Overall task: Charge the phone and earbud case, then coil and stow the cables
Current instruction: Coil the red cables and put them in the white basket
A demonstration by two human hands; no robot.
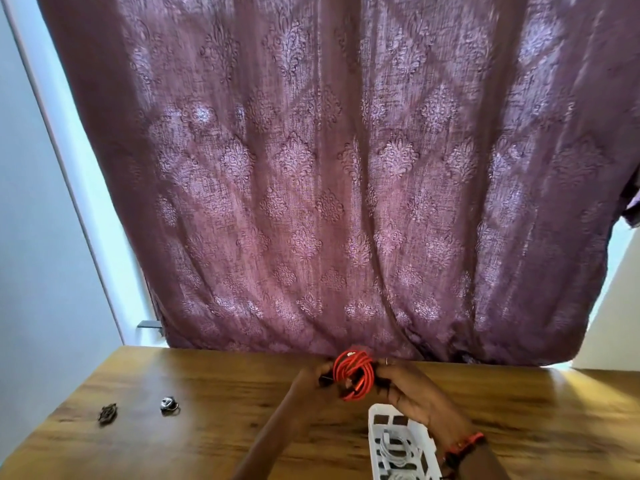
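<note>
Red cable [353, 374] coiled, pinched between left hand [311, 377] and right hand [412, 393] above basket [375, 445]; loosened grip could unspring loops.

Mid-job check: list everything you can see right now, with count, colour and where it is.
red cable: one, red, coiled, held between both hands above the table's far middle
white basket: one, white, slotted, near edge right of centre, under the right wrist
white cable: at least one, white, coiled inside the basket
small objects: two, dark metallic, lying apart on the table's left; too small to identify
table: one, brown wood grain, across the bottom
curtain: one, maroon patterned, hanging behind the table
wall: pale, left
left hand: one, gripping the coil's left side
right hand: one, gripping the coil's right side, red band at wrist
</note>
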